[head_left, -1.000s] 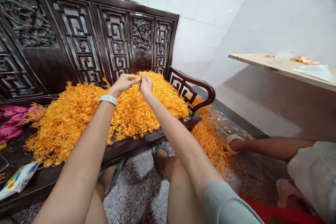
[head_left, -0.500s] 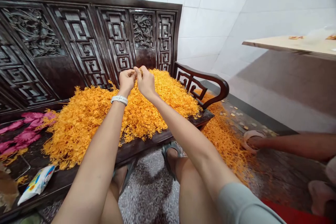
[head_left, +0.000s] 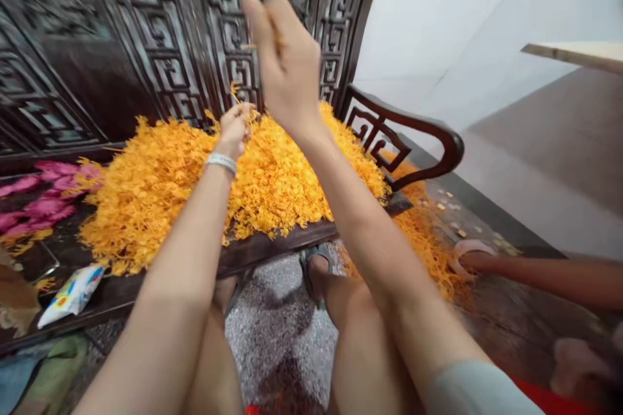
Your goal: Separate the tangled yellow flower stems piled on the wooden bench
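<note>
A big heap of small orange plastic flower pieces covers the seat of a dark carved wooden bench. My left hand, with a white band on its wrist, is closed on an orange piece just above the heap. My right hand is raised higher in front of the bench back, blurred by motion, with thumb and fingers pinched on a thin orange piece. A fine strand seems to run between the two hands.
Pink flower pieces lie on the bench at the left, with a small white packet near its front edge. More orange pieces are spilled on the floor beside the armrest. Another person's leg stretches in from the right. A tabletop edge is at the right.
My right hand has lifted up and away from my left hand, which has stayed low over the heap. The camera has tilted and moved closer to the bench.
</note>
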Demonstrator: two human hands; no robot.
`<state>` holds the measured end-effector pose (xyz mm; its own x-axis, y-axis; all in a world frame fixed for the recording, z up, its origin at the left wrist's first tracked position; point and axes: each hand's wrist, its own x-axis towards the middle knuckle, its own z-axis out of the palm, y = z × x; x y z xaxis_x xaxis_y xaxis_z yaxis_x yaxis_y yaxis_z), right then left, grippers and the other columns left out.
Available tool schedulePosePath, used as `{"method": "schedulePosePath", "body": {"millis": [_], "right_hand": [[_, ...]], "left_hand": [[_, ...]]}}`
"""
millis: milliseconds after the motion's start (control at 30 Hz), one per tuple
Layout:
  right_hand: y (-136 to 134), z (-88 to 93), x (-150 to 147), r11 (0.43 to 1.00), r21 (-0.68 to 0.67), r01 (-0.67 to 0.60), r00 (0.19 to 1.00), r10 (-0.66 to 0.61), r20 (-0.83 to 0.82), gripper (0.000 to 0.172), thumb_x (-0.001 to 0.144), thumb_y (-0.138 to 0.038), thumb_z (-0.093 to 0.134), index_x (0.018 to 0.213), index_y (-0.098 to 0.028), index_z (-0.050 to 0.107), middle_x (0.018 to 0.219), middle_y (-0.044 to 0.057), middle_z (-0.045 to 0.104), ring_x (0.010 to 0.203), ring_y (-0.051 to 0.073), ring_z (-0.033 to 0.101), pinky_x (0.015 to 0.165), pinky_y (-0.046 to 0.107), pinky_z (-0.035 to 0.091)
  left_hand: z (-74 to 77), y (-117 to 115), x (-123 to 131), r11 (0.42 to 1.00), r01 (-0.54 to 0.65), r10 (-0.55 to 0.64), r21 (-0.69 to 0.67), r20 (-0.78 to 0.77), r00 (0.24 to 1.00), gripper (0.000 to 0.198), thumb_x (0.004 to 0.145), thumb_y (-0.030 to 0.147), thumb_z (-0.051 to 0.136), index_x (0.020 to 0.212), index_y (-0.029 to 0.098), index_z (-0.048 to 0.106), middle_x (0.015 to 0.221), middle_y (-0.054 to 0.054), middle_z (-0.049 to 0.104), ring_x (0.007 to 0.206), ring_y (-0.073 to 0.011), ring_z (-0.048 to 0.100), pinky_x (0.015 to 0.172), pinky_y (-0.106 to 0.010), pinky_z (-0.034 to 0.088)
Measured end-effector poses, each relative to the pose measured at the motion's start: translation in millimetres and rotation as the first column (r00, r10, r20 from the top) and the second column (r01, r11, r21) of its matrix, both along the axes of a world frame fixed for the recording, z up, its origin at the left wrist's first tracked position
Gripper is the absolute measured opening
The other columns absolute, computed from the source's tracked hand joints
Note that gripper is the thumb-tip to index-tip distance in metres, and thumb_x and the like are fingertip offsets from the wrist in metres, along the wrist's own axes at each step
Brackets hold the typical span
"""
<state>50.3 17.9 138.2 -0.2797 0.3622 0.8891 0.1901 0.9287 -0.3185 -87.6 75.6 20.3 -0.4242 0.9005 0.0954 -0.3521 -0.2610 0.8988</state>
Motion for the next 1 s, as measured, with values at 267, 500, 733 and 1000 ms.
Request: {"method": "schedulePosePath", "body": {"millis": [267, 500, 733, 1000], "right_hand": [[91.5, -70.0, 60.4, 0.86, -0.232, 0.455, 0.84, -0.329, 0.432, 0.057, 0.108, -0.058, 0.046, 0.145, -0.015, 0.055, 0.139, 0.024, 0.059, 0.134, 0.039, 0.059, 0.117, 0.059, 0.044], [92.0, -90.1, 36.0, 0.917, -0.346, 0.197, 0.922, -0.052, 0.384, 0.02, 0.101, -0.024, 0.059, 0.118, -0.019, 0.068, 0.097, 0.007, 0.074, 0.093, 0.024, 0.067, 0.094, 0.038, 0.051], [90.5, -86.6, 35.0, 0.923, -0.346, 0.169, 0.973, -0.1, 0.209, 0.009, 0.098, -0.023, 0.06, 0.098, -0.02, 0.068, 0.086, 0.004, 0.071, 0.079, 0.02, 0.06, 0.084, 0.036, 0.045], [75.5, -79.8, 29.9, 0.894, -0.441, 0.084, 0.934, 0.083, 0.347, 0.032, 0.1, -0.045, 0.06, 0.097, -0.017, 0.074, 0.082, 0.004, 0.066, 0.079, 0.019, 0.056, 0.079, 0.034, 0.043]], "left_hand": [[17.2, -7.8, 18.9, 0.989, 0.145, -0.146, 0.033, 0.017, 0.989, 0.012, 0.102, 0.03, 0.07, 0.1, 0.019, 0.066, 0.091, -0.002, 0.077, 0.039, -0.0007, 0.032, 0.04, -0.018, 0.026], [25.6, -11.7, 34.7, 0.935, 0.353, -0.353, 0.017, 0.02, 0.935, 0.008, 0.097, 0.026, 0.076, 0.099, 0.02, 0.071, 0.071, 0.005, 0.059, 0.038, 0.0008, 0.032, 0.037, -0.014, 0.023], [29.8, -14.1, 29.4, 0.964, 0.266, -0.266, -0.015, -0.087, 0.96, 0.011, 0.107, 0.028, 0.062, 0.102, 0.022, 0.071, 0.077, 0.002, 0.064, 0.039, -0.001, 0.029, 0.038, -0.018, 0.023], [25.3, 0.4, 10.1, 0.983, 0.161, -0.157, -0.087, 0.051, 0.986, 0.053, 0.105, 0.069, 0.046, 0.119, 0.023, 0.068, 0.098, -0.011, 0.068, 0.056, -0.0099, 0.053, 0.044, -0.021, 0.037]]}}
